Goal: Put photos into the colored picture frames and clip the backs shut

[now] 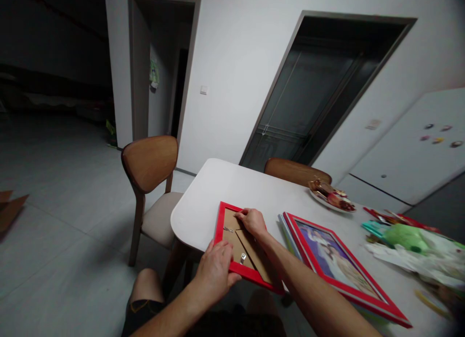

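Note:
A red picture frame [250, 270] lies back side up at the near edge of the white table, part of it jutting over the edge. Its brown backing board [232, 237] shows, with small metal hangers and a stand flap. My left hand [217, 264] grips the frame's near left side, fingers over the rim and thumb along the near edge. On the backing near the far edge, my right hand [252, 222] is closed in a pinch; what its fingertips hold is too small to make out. To the right, a second red frame [336, 269] with a picture faces up on a stack.
The white table [218, 182] also bears a plate [332, 199] of food-like items, a green plush-like thing [407, 237], crumpled white plastic [403, 257] and a tape roll [432, 303]. One wooden chair [152, 165] stands left, another chair [296, 171] behind the table.

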{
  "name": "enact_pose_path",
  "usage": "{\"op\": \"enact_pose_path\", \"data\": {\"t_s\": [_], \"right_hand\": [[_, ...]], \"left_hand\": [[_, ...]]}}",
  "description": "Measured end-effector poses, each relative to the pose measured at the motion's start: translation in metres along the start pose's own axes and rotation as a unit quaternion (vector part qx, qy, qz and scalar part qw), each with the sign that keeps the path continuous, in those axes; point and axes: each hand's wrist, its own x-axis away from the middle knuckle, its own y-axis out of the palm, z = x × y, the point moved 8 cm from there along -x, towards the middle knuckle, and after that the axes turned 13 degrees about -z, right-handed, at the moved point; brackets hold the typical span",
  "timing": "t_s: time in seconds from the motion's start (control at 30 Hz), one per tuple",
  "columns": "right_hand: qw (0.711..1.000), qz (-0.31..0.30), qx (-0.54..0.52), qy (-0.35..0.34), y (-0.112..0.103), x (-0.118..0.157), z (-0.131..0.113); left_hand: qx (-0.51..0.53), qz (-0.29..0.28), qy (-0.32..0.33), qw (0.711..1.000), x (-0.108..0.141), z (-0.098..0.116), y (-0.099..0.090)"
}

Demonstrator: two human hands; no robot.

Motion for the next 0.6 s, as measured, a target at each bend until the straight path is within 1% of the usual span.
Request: {"op": "enact_pose_path", "data": {"t_s": [0.17,0.37,0.5,0.6], "right_hand": [[1.0,-0.015,0.021,0.006,0.003,-0.001,-0.004],[0.999,0.018,0.021,0.043,-0.002,-0.012,0.002],[0.998,0.037,-0.034,0.035,-0.008,-0.012,0.004],[0.993,0.038,-0.107,0.01,-0.014,-0.003,0.007]], "left_hand": [[0.008,0.002,0.005,1.0,0.0,0.002,0.001],[0.002,-0.003,-0.014,1.0,0.001,0.003,0.002],[-0.018,-0.008,-0.028,0.999,0.003,0.004,0.001],[-0.069,-0.034,-0.018,0.997,-0.001,0.013,0.004]]}}
